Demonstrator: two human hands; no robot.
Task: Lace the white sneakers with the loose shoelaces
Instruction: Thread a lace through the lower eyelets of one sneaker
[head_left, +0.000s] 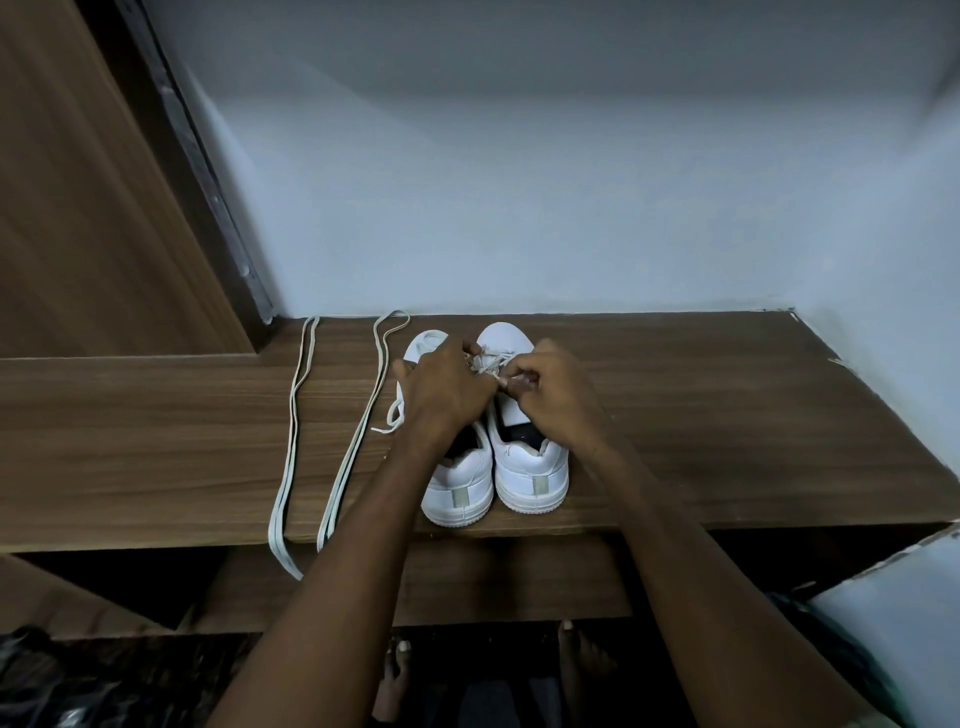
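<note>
Two white sneakers stand side by side on a wooden shelf (675, 415), heels toward me. Over the right sneaker (530, 478) both hands work at a lace (491, 364) near the front eyelets. My left hand (447, 389) reaches across the left sneaker (460, 493) and pinches the lace from the left. My right hand (545, 387) pinches the lace's end between thumb and fingers. A lace end (395, 415) trails off the left sneaker's side. Two loose white shoelaces lie folded on the shelf at left, one (293, 415) farther left, the other (358, 415) nearer the shoes.
A pale wall rises behind the shelf, and a wooden door panel (93, 208) stands at the left. Both loose laces hang over the shelf's front edge. My bare feet (400, 675) show on the dark floor below.
</note>
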